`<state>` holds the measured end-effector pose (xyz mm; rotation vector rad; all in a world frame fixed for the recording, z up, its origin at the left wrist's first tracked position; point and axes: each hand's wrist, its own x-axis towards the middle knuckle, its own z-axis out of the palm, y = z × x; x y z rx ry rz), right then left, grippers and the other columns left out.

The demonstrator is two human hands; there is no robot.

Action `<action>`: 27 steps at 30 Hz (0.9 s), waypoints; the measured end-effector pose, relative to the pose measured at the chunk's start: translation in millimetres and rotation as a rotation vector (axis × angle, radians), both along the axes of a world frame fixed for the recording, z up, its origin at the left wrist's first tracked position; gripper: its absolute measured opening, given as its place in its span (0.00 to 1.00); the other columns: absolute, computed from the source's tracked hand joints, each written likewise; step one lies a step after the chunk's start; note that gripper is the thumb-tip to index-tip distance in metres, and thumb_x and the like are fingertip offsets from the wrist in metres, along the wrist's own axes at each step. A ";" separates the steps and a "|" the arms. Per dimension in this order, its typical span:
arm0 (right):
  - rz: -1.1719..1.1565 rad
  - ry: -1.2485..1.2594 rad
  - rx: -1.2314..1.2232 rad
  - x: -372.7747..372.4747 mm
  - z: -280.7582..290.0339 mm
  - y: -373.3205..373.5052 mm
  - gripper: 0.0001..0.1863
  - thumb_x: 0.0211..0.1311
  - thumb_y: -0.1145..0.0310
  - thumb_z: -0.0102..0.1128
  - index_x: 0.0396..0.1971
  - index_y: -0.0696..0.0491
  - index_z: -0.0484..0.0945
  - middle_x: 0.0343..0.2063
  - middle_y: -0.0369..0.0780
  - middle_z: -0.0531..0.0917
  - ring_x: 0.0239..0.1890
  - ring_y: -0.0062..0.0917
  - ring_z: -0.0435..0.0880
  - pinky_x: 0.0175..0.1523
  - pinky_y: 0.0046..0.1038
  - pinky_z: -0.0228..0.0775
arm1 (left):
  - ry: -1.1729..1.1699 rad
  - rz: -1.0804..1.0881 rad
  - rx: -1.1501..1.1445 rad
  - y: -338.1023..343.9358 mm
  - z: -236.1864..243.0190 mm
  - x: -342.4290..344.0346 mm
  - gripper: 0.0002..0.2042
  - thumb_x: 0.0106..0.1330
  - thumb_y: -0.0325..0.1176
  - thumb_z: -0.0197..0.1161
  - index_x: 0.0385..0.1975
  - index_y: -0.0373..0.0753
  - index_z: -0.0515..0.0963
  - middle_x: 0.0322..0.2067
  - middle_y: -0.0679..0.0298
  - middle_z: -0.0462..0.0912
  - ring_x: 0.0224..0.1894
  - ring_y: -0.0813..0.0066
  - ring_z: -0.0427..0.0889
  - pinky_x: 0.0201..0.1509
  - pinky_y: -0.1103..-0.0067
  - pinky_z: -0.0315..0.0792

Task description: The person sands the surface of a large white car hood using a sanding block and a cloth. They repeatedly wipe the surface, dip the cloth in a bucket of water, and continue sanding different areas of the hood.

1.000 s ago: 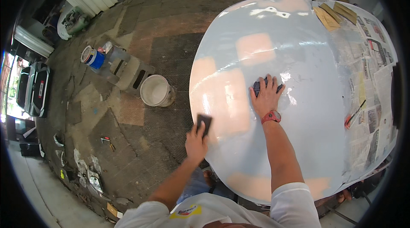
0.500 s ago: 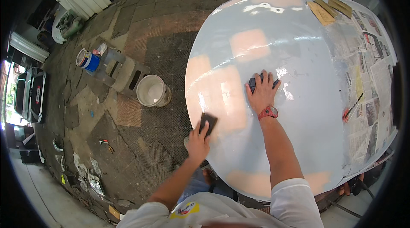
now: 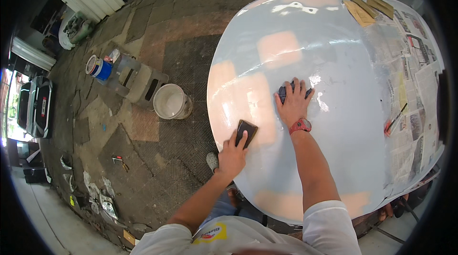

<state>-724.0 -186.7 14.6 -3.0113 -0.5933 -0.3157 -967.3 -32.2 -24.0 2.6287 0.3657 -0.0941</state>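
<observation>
A dark sanding block is gripped by the left hand at frame centre. A dark pad is pressed onto the grey panel under the right hand, fingers spread.

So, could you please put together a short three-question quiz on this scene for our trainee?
1. True or false: the left hand presses a dark sanding block on the pale grey car panel.
2. What does the right hand lie flat on? A) a dark pad B) the white bucket C) the newspaper masking
3. Fill in: the white bucket stands on the floor to the panel's ____ side.

Key: 1 true; 2 A; 3 left.
</observation>
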 end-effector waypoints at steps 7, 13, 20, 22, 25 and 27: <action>0.033 -0.002 0.040 -2.4 0.5 12.9 0.30 0.75 0.44 0.56 0.66 0.48 0.75 0.73 0.46 0.68 0.79 0.50 0.60 0.78 0.73 0.40 | -0.079 0.185 0.162 135.5 -9.7 171.8 0.35 0.74 0.43 0.65 0.80 0.48 0.63 0.67 0.45 0.75 0.60 0.44 0.81 0.58 0.56 0.82; 0.000 0.005 0.001 -1.5 -5.5 -3.6 0.30 0.75 0.44 0.57 0.67 0.48 0.75 0.73 0.46 0.68 0.78 0.50 0.60 0.78 0.73 0.40 | -0.056 -0.042 0.142 -4.9 -4.3 31.4 0.37 0.75 0.46 0.64 0.81 0.45 0.59 0.70 0.41 0.70 0.61 0.39 0.78 0.61 0.56 0.83; 0.022 -0.034 -0.002 1.4 -5.5 4.6 0.30 0.75 0.43 0.56 0.67 0.47 0.75 0.73 0.45 0.68 0.78 0.50 0.61 0.78 0.73 0.42 | -0.103 0.102 0.202 81.4 -1.2 154.2 0.35 0.75 0.44 0.63 0.80 0.48 0.61 0.64 0.45 0.74 0.58 0.42 0.79 0.54 0.54 0.84; 0.044 -0.040 -0.005 -3.3 -9.6 13.4 0.30 0.75 0.43 0.56 0.67 0.47 0.75 0.73 0.45 0.69 0.78 0.50 0.61 0.78 0.73 0.42 | 0.002 0.208 0.157 108.0 3.9 199.1 0.34 0.76 0.45 0.62 0.79 0.46 0.63 0.64 0.41 0.73 0.58 0.42 0.79 0.55 0.54 0.83; 0.009 -0.052 -0.009 4.7 -7.6 2.5 0.30 0.75 0.43 0.56 0.66 0.46 0.75 0.72 0.45 0.69 0.78 0.50 0.61 0.78 0.73 0.42 | -0.056 0.141 0.061 57.0 7.5 160.7 0.36 0.74 0.46 0.64 0.80 0.45 0.63 0.64 0.40 0.73 0.59 0.41 0.79 0.58 0.54 0.82; 0.005 -0.031 0.002 2.6 -11.4 -1.4 0.30 0.75 0.43 0.56 0.66 0.46 0.75 0.72 0.45 0.69 0.78 0.50 0.61 0.78 0.73 0.42 | -0.107 0.041 0.074 5.7 -6.0 77.2 0.37 0.75 0.48 0.63 0.81 0.47 0.60 0.66 0.40 0.71 0.61 0.37 0.77 0.59 0.51 0.81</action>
